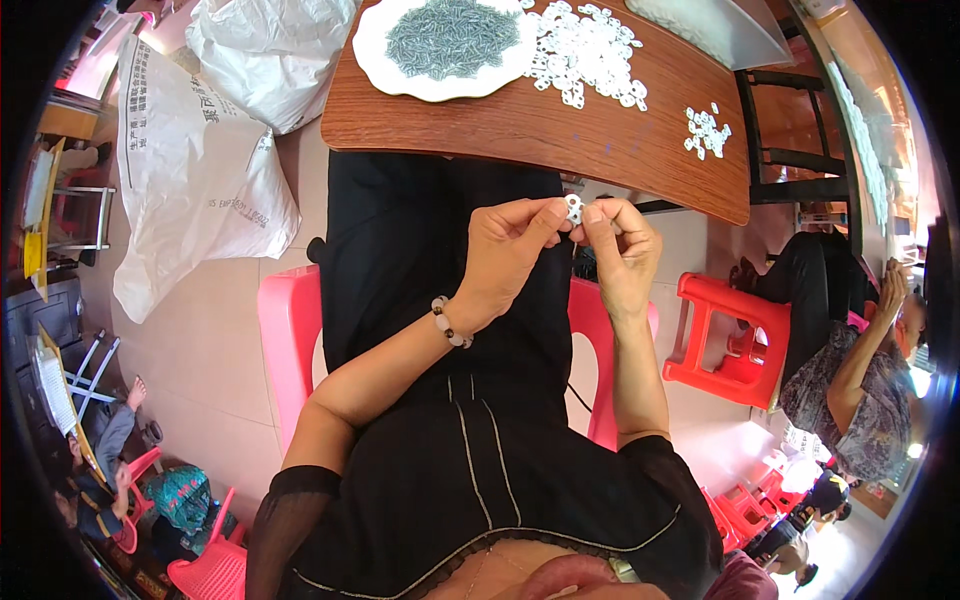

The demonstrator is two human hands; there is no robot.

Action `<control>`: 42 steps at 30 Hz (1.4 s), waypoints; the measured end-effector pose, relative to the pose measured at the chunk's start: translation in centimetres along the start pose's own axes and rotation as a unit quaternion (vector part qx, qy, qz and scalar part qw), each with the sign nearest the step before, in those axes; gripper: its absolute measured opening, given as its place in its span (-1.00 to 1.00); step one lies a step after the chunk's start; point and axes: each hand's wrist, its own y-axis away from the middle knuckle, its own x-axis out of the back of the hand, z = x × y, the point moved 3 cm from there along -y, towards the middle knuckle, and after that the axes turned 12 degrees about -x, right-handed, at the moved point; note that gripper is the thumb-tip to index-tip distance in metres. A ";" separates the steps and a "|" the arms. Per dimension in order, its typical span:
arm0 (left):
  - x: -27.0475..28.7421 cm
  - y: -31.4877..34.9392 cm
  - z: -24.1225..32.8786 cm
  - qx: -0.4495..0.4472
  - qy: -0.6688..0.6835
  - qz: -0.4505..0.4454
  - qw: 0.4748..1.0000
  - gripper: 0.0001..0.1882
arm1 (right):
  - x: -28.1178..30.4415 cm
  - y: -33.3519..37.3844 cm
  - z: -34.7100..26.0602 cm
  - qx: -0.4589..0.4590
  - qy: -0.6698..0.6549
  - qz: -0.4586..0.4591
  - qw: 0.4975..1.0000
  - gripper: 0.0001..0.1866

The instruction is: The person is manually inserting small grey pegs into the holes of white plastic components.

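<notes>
Over my lap, just off the table's near edge, I hold a small white plastic piece with round holes point(573, 208). My left hand point(503, 250) pinches it between thumb and fingers, closed. My right hand point(622, 255) is closed in a pinch at the piece's right side, thumb against fingers; whether anything else sits in that pinch is hidden. Beyond my hands, a white scalloped plate point(366, 58) holds a heap of small grey screw-like parts point(455, 38). Beside it lies a big pile of similar white pieces point(590, 55), with a smaller pile point(706, 132) farther right.
The brown wooden table point(480, 130) has a pale tray-like container point(715, 30) at its far right. Large white sacks point(190, 170) stand on the left. A red stool point(735, 340) is at right, near a seated person point(850, 400). Other people sit at the lower left.
</notes>
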 end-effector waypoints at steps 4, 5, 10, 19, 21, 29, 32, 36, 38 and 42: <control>-0.1 0.0 0.2 -0.018 -0.012 0.009 1.000 -0.79 | -0.1 -0.1 0.0 0.015 0.021 0.003 1.000 -0.89; -0.1 0.1 0.2 -0.019 -0.013 0.009 1.000 -0.79 | -0.1 0.0 0.0 0.015 0.021 0.003 1.000 -0.89; -0.6 0.3 0.3 -0.055 -0.049 0.026 0.997 -0.77 | -0.4 0.6 0.1 0.055 0.038 0.046 0.997 -0.89; -0.2 0.3 0.6 -0.027 -0.040 0.018 0.999 -0.79 | -0.9 0.5 -0.2 0.039 0.012 0.023 0.999 -0.87; 0.2 0.2 0.8 -0.010 -0.031 0.008 0.999 -0.79 | -0.3 0.3 0.1 0.028 0.010 0.000 1.000 -0.84; 0.0 0.2 1.5 0.040 0.006 -0.023 0.999 -0.78 | 0.2 -1.0 -0.1 -0.001 -0.111 -0.152 0.982 -0.35; -0.2 0.3 1.9 0.052 0.015 -0.039 0.998 -0.79 | -0.1 -0.8 -0.1 -0.026 -0.106 -0.226 0.968 -0.18; -0.6 0.5 2.2 0.056 0.025 -0.068 0.996 -0.81 | -0.3 -0.4 0.2 -0.051 -0.125 -0.270 0.953 -0.25; -0.5 0.6 2.3 0.063 0.025 -0.067 0.995 -0.81 | -0.3 -0.3 0.2 -0.057 -0.117 -0.270 0.954 -0.26; -0.6 0.8 2.7 0.070 0.027 -0.086 0.993 -0.79 | -0.7 -0.2 0.0 -0.013 -0.129 -0.262 0.956 -0.38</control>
